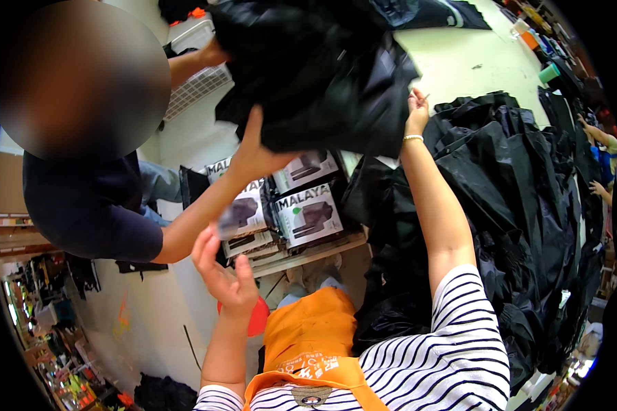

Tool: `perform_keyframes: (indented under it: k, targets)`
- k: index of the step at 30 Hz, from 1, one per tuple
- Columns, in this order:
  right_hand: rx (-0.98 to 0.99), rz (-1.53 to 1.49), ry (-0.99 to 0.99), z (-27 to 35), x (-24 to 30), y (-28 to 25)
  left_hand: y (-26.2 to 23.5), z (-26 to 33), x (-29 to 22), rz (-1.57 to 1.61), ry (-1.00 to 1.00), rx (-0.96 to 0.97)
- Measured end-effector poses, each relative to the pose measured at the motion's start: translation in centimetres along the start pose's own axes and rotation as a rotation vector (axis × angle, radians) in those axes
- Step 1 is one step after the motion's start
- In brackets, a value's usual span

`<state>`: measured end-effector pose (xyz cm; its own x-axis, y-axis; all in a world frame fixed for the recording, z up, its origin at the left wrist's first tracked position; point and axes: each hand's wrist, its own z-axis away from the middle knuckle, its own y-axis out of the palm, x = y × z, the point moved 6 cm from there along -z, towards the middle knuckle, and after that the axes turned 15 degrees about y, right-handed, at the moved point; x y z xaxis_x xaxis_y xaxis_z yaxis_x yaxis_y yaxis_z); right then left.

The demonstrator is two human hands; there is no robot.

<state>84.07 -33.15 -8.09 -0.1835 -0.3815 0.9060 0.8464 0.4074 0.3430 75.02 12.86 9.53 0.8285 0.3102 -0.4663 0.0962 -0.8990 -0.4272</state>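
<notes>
- Head view: the right hand (pixel 416 109) is raised, fingertips pinching the lower edge of a black garment (pixel 329 75) held up over the table (pixel 473 61).
- A co-worker's hand (pixel 253 154) supports the same garment from beneath on the left; a second co-worker hand (pixel 209 55) grips its upper left side.
- The left hand (pixel 221 270) hangs open, palm up, holding nothing, below the co-worker's forearm.
- Handling judgement: the fabric looks thin, limp and slightly glossy, so probably light and slippery; it folds and sags wherever unsupported. An edge or seam pinch, with the bulk supported from below, looks like the surest hold.
- Nearby: a pile of black garments (pixel 521 198) to the right, printed packets (pixel 308 212) stacked below the lifted garment.
</notes>
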Motion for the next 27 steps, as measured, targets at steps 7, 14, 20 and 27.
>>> perform_keyframes:
  k: [7, 14, 20, 27]
  targets:
    - [-0.376, -0.063, -0.115, -1.6, 7.3, -6.9, 5.5, -0.7, -1.8, 0.101, -0.043, 0.203]
    - [-0.323, -0.031, 0.050, -2.1, 3.5, -8.9, 7.4, 1.6, -3.2, 0.124, -0.162, 0.301]
    - [-0.274, -0.054, -0.089, -0.1, 6.8, -6.4, 4.2, 4.6, -3.3, 0.095, -0.288, 0.318]
    - [-0.001, 0.116, -0.102, 7.8, 15.7, -3.1, 1.4, 7.6, -5.1, 0.212, -0.304, 0.429]
